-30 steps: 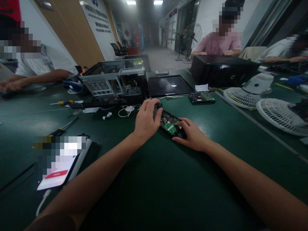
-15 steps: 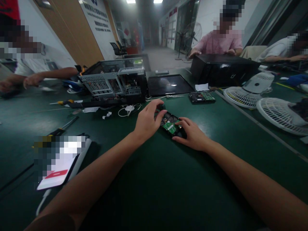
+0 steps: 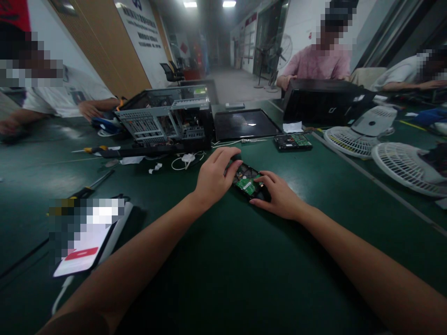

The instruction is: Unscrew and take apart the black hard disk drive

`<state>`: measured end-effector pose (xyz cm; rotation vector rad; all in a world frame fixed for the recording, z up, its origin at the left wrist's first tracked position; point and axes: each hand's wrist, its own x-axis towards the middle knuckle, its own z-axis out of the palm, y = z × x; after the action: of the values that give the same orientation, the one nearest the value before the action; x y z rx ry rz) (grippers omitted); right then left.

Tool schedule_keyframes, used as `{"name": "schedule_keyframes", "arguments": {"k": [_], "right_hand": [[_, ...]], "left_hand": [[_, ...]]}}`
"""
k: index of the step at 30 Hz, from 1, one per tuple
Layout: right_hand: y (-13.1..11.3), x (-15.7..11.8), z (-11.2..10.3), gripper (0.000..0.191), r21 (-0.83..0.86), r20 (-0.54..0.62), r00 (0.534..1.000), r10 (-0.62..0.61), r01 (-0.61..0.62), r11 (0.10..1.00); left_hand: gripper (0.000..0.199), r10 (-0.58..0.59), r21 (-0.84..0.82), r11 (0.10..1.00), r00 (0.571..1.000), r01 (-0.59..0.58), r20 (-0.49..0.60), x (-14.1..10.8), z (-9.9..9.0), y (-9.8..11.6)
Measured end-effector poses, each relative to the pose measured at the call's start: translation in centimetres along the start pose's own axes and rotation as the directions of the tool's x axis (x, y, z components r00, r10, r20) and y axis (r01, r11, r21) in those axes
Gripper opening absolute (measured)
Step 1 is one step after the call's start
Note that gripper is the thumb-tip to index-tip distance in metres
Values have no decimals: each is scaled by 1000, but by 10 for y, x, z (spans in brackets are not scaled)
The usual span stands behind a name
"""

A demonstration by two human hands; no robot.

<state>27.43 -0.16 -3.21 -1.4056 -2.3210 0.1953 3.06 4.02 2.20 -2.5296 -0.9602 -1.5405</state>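
Note:
A hard drive with a green circuit board [image 3: 247, 185] lies on the dark green table [image 3: 223, 260], between my hands. My left hand [image 3: 216, 177] is curled at its far left end, thumb and fingers pinched around a small dark object [image 3: 236, 157] that is mostly hidden. The thumb and fingers of my right hand [image 3: 279, 195] are wrapped round the near right end of the drive, one fingertip resting on the board side.
An opened computer case [image 3: 164, 121] stands at the back left, a black panel [image 3: 246, 123] beside it. A second drive [image 3: 292, 142], white fans [image 3: 352, 139], a phone [image 3: 84, 251] and screwdrivers [image 3: 84, 190] lie around. A person handles a black case [image 3: 324, 104].
My hands and the drive have barely moved. The black case at the back right has shifted and turned slightly. The hand of the person on the left has moved toward the opened case.

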Motion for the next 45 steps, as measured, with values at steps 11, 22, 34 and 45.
{"name": "schedule_keyframes", "arguments": {"k": [11,22,34,45], "right_hand": [[0,0,1,65,-8,-4,1000,-9,9,1000],[0,0,1,64,-2,3,1000,-3,3,1000],[-2,0,-1,64,-6,6,1000,0,0,1000],[1,0,1,63,0,-8,1000,-12,12,1000]], "left_hand": [[15,-1,17,1000,999,2,-45,0,1,-2],[17,-2,35,999,992,7,-126,-1,1,-6],[18,-22,-44,999,991,16,-136,-4,4,-5],[19,-35,-18,999,993,33,-114,-4,6,1]]}}
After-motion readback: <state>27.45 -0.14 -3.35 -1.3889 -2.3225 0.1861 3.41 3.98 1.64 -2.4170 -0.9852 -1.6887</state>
